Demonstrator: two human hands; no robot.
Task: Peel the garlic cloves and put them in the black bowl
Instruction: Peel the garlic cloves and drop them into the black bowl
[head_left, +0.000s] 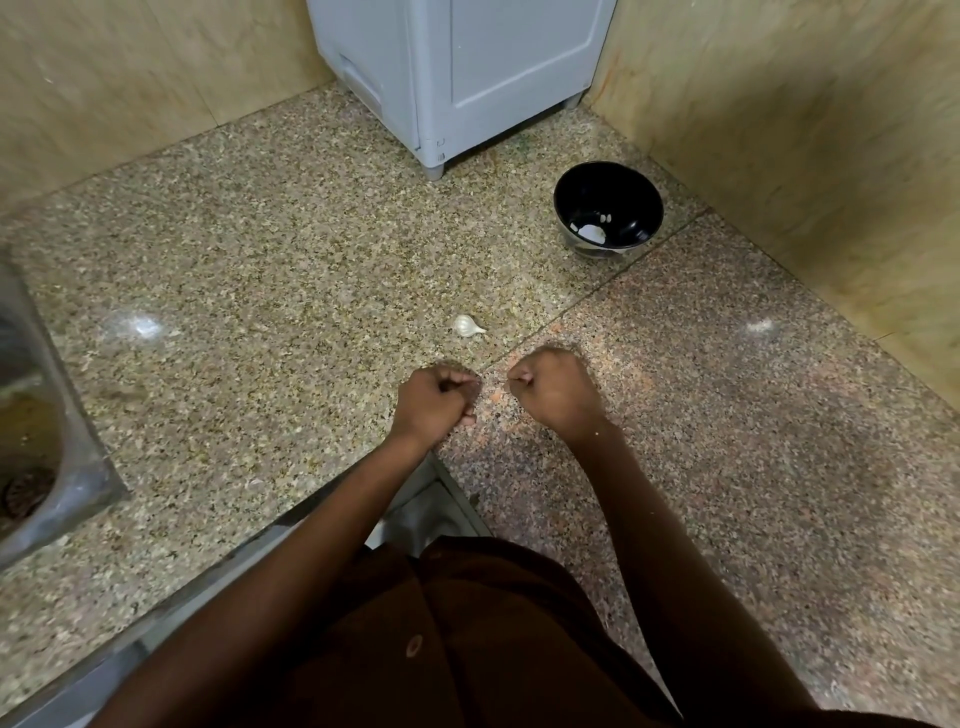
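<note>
One unpeeled white garlic clove (468, 326) lies on the speckled stone counter (260, 291), just beyond my hands. The black bowl (644, 205) stands at the back right near the wall, with a few pale pieces in its bottom. My left hand (436, 400) and right hand (556, 389) hover side by side a little above the counter, knuckles up and fingers curled. The fingertips of each hand pinch a small pale garlic piece, mostly hidden by the fingers. A narrow gap separates the two hands.
A grey plastic cabinet (457, 78) stands on the counter at the back. A steel sink (36, 415) is sunk in at the left. Beige stone walls close off the back and the right side. The counter's inner corner edge is just below my wrists.
</note>
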